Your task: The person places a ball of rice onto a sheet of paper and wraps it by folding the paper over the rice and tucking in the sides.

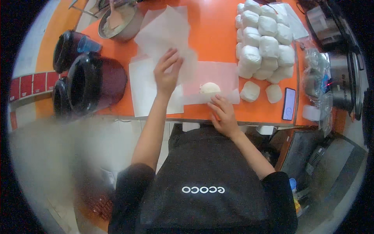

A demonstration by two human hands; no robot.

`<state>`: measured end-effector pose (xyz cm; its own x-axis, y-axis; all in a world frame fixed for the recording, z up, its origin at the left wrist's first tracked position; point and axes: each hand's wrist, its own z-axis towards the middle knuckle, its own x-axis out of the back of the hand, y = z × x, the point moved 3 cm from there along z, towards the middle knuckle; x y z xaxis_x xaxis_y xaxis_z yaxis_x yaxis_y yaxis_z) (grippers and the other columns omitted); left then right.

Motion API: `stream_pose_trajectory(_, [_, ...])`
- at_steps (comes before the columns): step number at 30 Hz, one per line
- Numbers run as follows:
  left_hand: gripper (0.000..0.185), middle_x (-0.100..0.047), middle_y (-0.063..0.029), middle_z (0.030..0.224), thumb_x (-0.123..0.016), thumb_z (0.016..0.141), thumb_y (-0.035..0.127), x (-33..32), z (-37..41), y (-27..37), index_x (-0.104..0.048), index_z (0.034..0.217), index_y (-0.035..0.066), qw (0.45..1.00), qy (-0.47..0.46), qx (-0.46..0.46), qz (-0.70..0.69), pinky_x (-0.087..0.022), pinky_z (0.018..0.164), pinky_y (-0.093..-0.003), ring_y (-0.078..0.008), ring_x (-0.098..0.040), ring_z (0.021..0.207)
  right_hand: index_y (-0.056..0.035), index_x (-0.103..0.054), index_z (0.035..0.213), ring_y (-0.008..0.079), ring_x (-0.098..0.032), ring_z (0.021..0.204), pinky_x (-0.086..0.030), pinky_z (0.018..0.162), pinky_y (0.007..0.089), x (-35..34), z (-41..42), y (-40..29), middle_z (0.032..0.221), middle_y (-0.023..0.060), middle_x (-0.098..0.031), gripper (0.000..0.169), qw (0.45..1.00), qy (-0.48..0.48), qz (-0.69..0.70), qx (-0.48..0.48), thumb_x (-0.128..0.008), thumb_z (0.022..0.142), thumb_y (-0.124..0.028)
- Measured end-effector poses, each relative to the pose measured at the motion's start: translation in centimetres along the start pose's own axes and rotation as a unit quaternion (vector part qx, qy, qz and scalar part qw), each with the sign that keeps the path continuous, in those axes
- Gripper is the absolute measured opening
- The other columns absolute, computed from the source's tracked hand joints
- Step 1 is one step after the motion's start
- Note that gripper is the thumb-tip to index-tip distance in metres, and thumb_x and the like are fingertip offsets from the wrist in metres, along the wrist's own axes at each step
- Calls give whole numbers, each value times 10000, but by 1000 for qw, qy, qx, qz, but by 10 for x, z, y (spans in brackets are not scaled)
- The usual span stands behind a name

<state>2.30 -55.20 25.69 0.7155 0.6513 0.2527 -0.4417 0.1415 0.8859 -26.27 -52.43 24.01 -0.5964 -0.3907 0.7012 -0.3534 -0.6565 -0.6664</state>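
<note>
A thin translucent sheet of wrapping paper, blurred, hangs from the pinched fingers of my left hand. Below and right of it, a white rounded lump of food sits on a pale wrapping sheet. That sheet's near edge is folded up over the lump's lower part. My right hand touches this fold with its fingertips, its fingers apart and its thumb below. Two paper-wrapped lumps, one left and one right, lie to the right of the sheet.
Wrapped white bundles are piled at the back right. Loose paper sheets and a white stack lie left. A pot with a spatula, dark round containers, a phone and a metal cooker stand around the orange table.
</note>
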Motion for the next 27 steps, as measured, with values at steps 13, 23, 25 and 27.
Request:
stream_pose_trajectory(13, [625,-478,-154,1547,-782,823,464,-205,94,-110,-637,1383,226,880,-264,-14,394,-309,1188,-564,-395,-378,1455,-83,-656,1289,393,-525,1350,-385,1153,560,4,-15,5,1392,159,-601,441,999,19,4,-33,-716,853,-103])
stream_pose_trajectory(23, [708,-417,-204,1575,-763,859,432,-196,71,-78,-555,1461,125,923,-228,-17,311,-284,1205,-565,-422,-330,1477,-68,-655,1279,391,-518,1351,-365,1171,556,4,-13,5,1390,156,-598,428,999,7,-2,-37,-707,857,-119])
stream_pose_trajectory(25, [670,-419,-215,1576,-740,884,403,-197,60,-76,-556,1460,112,906,-269,14,327,-280,1214,-559,-437,-318,1485,-71,-658,1278,387,-514,1356,-366,1170,556,1,-14,8,1395,153,-595,429,999,12,-7,-39,-707,854,-118])
stream_pose_trajectory(27, [637,-417,-226,1578,-718,907,381,-199,51,-77,-559,1458,104,894,-294,25,338,-277,1221,-553,-451,-306,1490,-73,-661,1275,383,-510,1360,-366,1169,556,-2,-14,6,1396,151,-594,429,999,9,-7,-38,-708,851,-118])
